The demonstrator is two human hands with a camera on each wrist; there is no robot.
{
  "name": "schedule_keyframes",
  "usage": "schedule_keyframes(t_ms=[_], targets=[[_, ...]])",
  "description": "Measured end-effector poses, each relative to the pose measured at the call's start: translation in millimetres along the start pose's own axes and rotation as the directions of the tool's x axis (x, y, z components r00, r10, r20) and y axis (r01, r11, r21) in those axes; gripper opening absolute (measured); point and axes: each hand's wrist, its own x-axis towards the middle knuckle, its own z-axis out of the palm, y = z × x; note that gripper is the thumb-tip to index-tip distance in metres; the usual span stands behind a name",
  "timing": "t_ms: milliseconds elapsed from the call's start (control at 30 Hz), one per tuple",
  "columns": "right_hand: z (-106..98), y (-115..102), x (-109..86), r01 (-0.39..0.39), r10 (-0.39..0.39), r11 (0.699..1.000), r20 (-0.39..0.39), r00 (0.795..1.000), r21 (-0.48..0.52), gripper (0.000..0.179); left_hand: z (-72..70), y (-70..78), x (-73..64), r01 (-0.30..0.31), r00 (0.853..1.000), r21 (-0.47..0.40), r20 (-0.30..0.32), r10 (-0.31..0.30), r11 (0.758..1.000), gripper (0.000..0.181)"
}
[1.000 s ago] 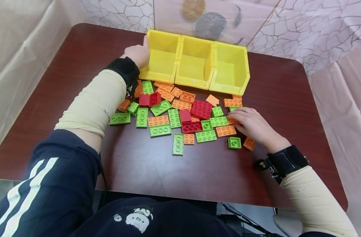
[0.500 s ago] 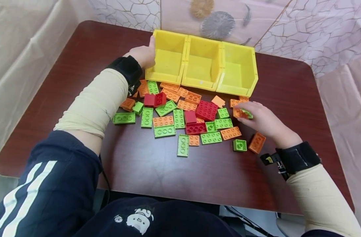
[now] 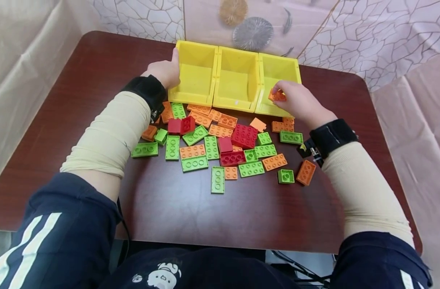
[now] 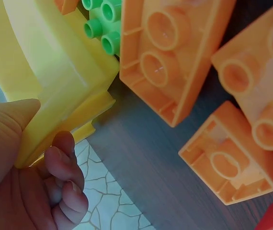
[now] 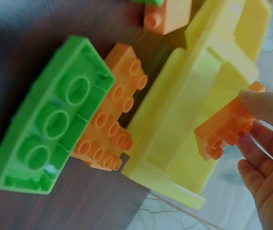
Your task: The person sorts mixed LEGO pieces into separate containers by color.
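Three yellow bins stand side by side at the back of the table. My left hand (image 3: 163, 73) grips the side wall of the left bin (image 3: 196, 78); the left wrist view shows the thumb (image 4: 14, 117) on one face and curled fingers (image 4: 62, 160) on the other. My right hand (image 3: 298, 99) pinches an orange toy brick (image 5: 225, 124), studs showing, above the right bin (image 3: 278, 70). Fingers hide part of that brick in the head view. A green brick (image 3: 291, 137) with its hollow underside up lies on the table below the right hand.
Loose orange, green and red bricks crowd the table in front of the bins, among them a large red brick (image 3: 244, 135). An orange brick (image 3: 306, 172) and a small green brick (image 3: 286, 176) lie at the right. The middle bin (image 3: 238, 80) holds no bricks.
My right hand has picked up the orange brick from the right of the pile and carried it up and back over the right bin. The left hand has stayed on the left bin.
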Motion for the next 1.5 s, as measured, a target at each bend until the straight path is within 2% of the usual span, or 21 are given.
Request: schedule_keyframes(t_ms=[100,200,300,433,633,900,967,1167,1300,1500], targets=[[7.6,7.9,15.2,0.001,-0.002,1.000,0.030,1.000,0.030,0.020,2.9,-1.4,2.0,-0.015,1.000,0.030,-0.014,0.015,0.999,0.078],[14.3,15.4,25.4,-0.027,0.016,0.990,0.081,0.997,0.137,0.020,5.2,-1.7,6.4,-0.029,0.999,0.074,-0.025,0.030,0.997,0.080],[19.9,21.3,30.5,-0.104,0.069,0.957,0.137,0.988,0.269,0.020,6.2,-0.8,9.6,-0.023,0.999,0.081,-0.026,0.025,0.996,0.080],[24.9,27.0,34.2,-0.176,0.122,0.922,0.174,0.977,0.343,0.021,5.7,0.2,9.1,-0.012,0.999,0.079,-0.034,0.014,0.997,0.079],[30.1,31.2,38.3,-0.213,0.152,0.918,0.197,0.969,0.336,0.025,5.5,1.1,4.3,-0.003,0.999,0.068,-0.036,0.005,0.998,0.079],[34.1,32.2,38.0,-0.221,0.146,0.918,0.235,0.961,0.331,0.029,7.7,-0.4,11.0,-0.012,0.998,0.085,-0.063,0.017,0.996,0.079],[34.1,30.7,36.5,-0.208,0.133,0.926,0.242,0.961,0.316,0.031,7.3,-0.3,10.4,-0.015,0.998,0.086,-0.062,0.020,0.996,0.079],[36.7,21.3,26.2,-0.180,0.119,0.952,0.239,0.964,0.249,0.027,5.4,1.2,9.1,-0.024,0.998,0.098,-0.057,0.030,0.995,0.080],[39.4,14.6,21.6,-0.174,0.123,0.956,0.219,0.968,0.235,0.026,4.7,-0.1,7.0,-0.013,0.998,0.093,-0.060,0.019,0.996,0.078],[32.8,11.2,5.3,-0.176,0.133,0.954,0.186,0.974,0.242,0.035,4.7,0.4,5.6,-0.019,0.998,0.076,-0.052,0.023,0.997,0.076]])
